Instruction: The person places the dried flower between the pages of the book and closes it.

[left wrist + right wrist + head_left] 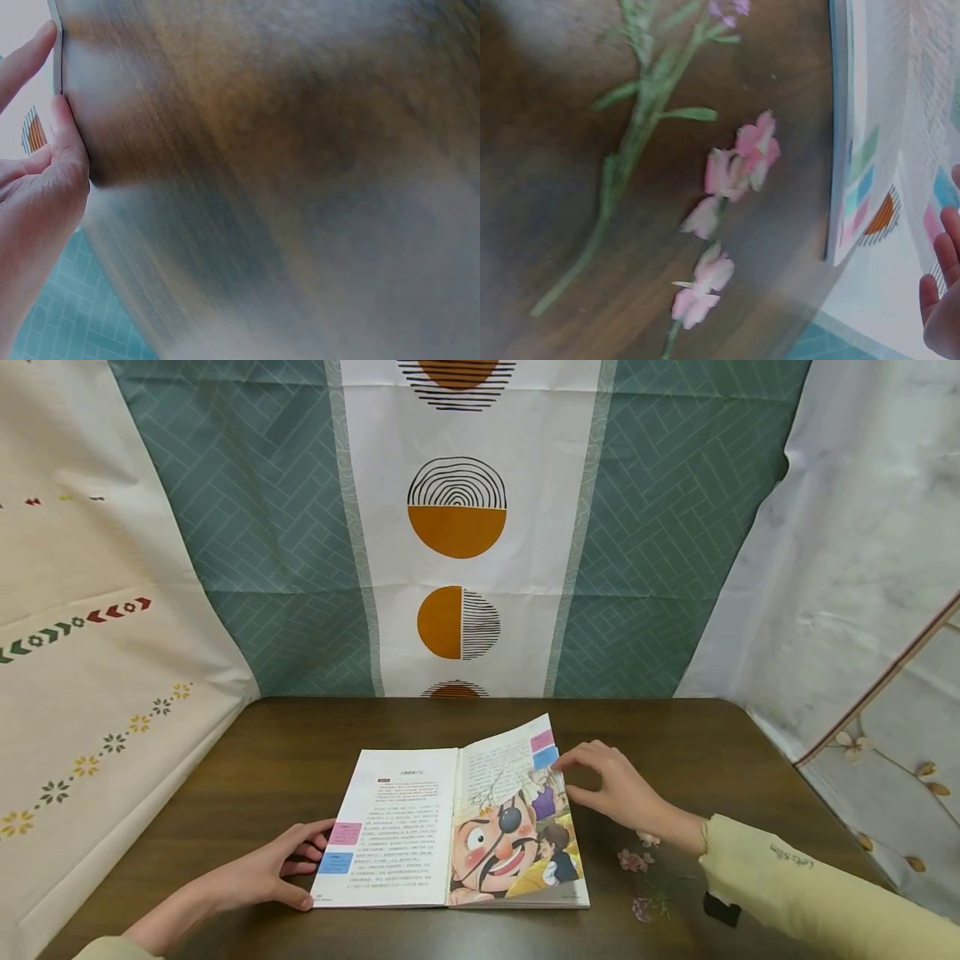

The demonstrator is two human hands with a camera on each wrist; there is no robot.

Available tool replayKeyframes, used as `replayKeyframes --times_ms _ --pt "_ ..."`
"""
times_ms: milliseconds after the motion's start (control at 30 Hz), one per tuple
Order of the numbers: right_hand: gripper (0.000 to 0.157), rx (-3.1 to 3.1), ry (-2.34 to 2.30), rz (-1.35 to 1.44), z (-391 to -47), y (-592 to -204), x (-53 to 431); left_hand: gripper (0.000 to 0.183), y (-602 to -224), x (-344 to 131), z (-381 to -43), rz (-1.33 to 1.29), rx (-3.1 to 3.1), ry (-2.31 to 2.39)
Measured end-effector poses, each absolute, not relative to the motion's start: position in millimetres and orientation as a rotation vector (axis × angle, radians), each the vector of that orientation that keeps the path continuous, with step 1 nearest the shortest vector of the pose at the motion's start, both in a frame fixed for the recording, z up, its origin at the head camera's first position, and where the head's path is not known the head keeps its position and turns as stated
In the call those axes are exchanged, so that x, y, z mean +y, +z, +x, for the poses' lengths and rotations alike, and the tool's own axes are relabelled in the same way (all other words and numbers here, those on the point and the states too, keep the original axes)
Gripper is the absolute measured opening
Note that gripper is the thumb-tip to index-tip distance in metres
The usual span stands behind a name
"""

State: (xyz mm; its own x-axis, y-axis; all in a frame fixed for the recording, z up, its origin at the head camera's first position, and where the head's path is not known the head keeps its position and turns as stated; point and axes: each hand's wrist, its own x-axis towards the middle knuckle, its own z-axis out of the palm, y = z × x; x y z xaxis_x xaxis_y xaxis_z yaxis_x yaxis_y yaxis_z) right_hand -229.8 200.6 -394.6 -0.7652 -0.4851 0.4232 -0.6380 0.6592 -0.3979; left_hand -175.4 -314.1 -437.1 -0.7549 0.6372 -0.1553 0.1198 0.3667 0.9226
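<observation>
An open book (405, 835) lies on the table, with printed text on its left page. Its right page (517, 860), with a cartoon of an eye-patched face, stands partly raised, the top corner tilted up. My right hand (618, 789) pinches that page's outer edge between thumb and forefinger, near the blue tab. In the right wrist view, the right hand's fingers (949, 240) show only at the frame's edge, beside the page. At the book's left edge my left hand (258, 868) rests with relaxed fingers, its thumb by the lower corner. The left wrist view shows fingertips (56, 112) touching the book's edge.
Pink flowers (742, 161) and a green stem (641, 120) with small purple blossoms lie on or are printed on the brown tabletop (300, 777), right of the book. A small black object (722, 910) shows under the right sleeve. Patterned cloths (285, 527) hang around the table.
</observation>
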Motion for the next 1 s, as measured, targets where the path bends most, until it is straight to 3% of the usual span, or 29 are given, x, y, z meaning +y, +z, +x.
replayKeyframes --times_ms 1000 --pt "0.015 -2.187 0.911 1.246 -278.5 -350.8 129.2 0.099 -435.2 -313.2 -176.6 0.611 2.116 1.379"
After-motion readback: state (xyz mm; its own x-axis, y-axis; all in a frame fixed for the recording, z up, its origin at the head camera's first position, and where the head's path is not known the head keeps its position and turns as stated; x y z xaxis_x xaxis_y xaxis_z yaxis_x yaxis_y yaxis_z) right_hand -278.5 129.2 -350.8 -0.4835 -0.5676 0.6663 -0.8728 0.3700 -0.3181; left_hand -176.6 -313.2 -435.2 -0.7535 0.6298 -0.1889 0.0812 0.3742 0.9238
